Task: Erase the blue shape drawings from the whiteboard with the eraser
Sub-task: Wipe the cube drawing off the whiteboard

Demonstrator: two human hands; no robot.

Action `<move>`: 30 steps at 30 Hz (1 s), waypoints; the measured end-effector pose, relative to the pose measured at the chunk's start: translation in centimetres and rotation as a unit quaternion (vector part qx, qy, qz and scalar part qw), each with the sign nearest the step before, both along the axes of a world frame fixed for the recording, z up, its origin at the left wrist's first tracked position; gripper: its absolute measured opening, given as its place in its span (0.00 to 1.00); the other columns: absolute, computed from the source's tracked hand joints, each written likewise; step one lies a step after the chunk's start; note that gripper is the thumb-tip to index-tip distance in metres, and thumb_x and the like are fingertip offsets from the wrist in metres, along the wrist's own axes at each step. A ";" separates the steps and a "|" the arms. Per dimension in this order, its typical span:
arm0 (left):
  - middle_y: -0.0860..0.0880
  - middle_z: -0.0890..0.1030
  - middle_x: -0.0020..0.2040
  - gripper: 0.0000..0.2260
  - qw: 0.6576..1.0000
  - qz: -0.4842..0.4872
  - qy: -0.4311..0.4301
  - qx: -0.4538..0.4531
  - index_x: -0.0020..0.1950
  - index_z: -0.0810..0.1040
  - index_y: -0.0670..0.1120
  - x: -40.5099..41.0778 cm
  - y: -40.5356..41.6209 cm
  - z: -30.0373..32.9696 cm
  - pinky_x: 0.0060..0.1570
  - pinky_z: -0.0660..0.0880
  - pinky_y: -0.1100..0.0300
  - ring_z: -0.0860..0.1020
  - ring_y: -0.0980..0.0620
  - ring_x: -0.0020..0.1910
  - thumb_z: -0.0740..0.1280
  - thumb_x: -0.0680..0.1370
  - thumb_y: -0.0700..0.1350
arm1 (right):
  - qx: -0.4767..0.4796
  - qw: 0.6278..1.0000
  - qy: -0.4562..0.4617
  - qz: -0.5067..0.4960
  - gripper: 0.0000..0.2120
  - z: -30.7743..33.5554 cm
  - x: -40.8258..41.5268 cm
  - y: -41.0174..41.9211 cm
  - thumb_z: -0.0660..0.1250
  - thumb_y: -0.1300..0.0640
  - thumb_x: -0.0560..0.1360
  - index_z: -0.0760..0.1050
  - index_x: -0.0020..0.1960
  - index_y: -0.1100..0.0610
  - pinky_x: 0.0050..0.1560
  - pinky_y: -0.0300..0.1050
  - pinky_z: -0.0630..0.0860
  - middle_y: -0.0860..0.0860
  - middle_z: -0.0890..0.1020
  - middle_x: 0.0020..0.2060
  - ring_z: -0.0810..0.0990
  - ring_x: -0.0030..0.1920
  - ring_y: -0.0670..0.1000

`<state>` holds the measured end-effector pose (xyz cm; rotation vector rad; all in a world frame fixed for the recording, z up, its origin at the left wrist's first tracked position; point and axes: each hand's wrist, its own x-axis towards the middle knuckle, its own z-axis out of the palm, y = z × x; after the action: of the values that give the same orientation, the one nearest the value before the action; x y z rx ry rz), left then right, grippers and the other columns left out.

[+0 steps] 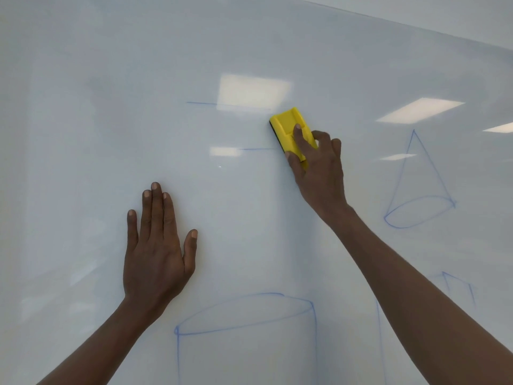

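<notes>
My right hand grips a yellow eraser and presses it against the whiteboard, right of centre. Two faint blue line remnants lie left of the eraser: an upper line and a short lower line. My left hand rests flat on the board with fingers spread, holding nothing. A blue cone is drawn to the right. A blue cylinder is drawn at the bottom centre. A small blue shape shows at the lower right, partly hidden by my right forearm.
The whiteboard's top edge runs diagonally across the upper right. Bright reflections of ceiling lights sit on the board above the eraser and at the right.
</notes>
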<state>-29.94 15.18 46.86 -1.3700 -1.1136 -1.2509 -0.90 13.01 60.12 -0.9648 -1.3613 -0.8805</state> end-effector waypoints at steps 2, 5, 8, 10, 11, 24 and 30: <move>0.37 0.52 0.86 0.34 1.000 -0.002 0.000 0.000 0.84 0.52 0.34 0.0 0.0 0.0 0.84 0.48 0.41 0.50 0.41 0.86 0.52 0.86 0.55 | 0.003 1.000 -0.014 0.003 0.23 -2.0 0.1 0.0 0.64 0.51 0.81 0.67 0.75 0.52 0.50 0.52 0.74 0.58 0.73 0.62 0.68 0.56 0.60; 0.37 0.51 0.86 0.34 1.000 -0.005 0.000 -0.002 0.84 0.52 0.34 0.0 0.0 0.0 0.84 0.48 0.41 0.50 0.41 0.86 0.52 0.86 0.55 | -0.004 1.000 -0.001 0.000 0.23 -4.3 1.3 0.2 0.64 0.51 0.81 0.68 0.75 0.51 0.51 0.53 0.74 0.58 0.74 0.62 0.68 0.55 0.59; 0.37 0.52 0.86 0.34 1.000 -0.002 0.000 -0.002 0.84 0.52 0.34 0.0 0.0 0.0 0.84 0.49 0.41 0.51 0.41 0.86 0.51 0.86 0.55 | -0.009 0.999 0.036 -0.002 0.23 -3.9 2.6 0.3 0.64 0.51 0.80 0.68 0.74 0.51 0.51 0.54 0.75 0.58 0.73 0.62 0.68 0.57 0.59; 0.37 0.52 0.86 0.34 1.000 -0.003 -0.001 -0.002 0.84 0.52 0.34 0.0 0.0 0.0 0.84 0.49 0.41 0.51 0.41 0.86 0.51 0.86 0.55 | -0.010 0.999 0.054 -0.004 0.23 -2.7 2.5 0.3 0.64 0.51 0.80 0.68 0.75 0.52 0.53 0.55 0.75 0.59 0.73 0.63 0.69 0.58 0.60; 0.37 0.52 0.86 0.34 1.000 -0.004 -0.001 -0.002 0.84 0.52 0.34 0.1 0.0 0.0 0.84 0.48 0.41 0.51 0.41 0.86 0.51 0.86 0.55 | -0.009 0.998 0.058 -0.005 0.23 -2.2 2.3 0.3 0.64 0.51 0.80 0.68 0.75 0.53 0.54 0.55 0.75 0.60 0.73 0.63 0.69 0.58 0.61; 0.37 0.52 0.86 0.34 1.000 -0.007 -0.007 -0.004 0.84 0.53 0.33 0.1 -0.2 -0.1 0.83 0.49 0.41 0.51 0.41 0.86 0.51 0.86 0.55 | -0.007 1.000 0.011 -0.021 0.23 -7.7 3.1 -0.1 0.66 0.53 0.80 0.69 0.74 0.53 0.51 0.57 0.76 0.59 0.75 0.62 0.71 0.55 0.61; 0.37 0.52 0.86 0.33 1.000 -0.007 -0.005 -0.003 0.84 0.52 0.34 0.1 0.0 -0.1 0.84 0.49 0.41 0.50 0.42 0.86 0.52 0.86 0.55 | -0.006 0.999 0.046 -0.008 0.23 -5.4 2.2 0.1 0.65 0.53 0.80 0.70 0.74 0.54 0.53 0.56 0.75 0.60 0.74 0.62 0.70 0.55 0.62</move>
<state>-29.81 15.19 46.74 -1.3797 -1.1157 -1.2671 1.30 13.11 54.76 -1.0146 -1.2837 -0.8316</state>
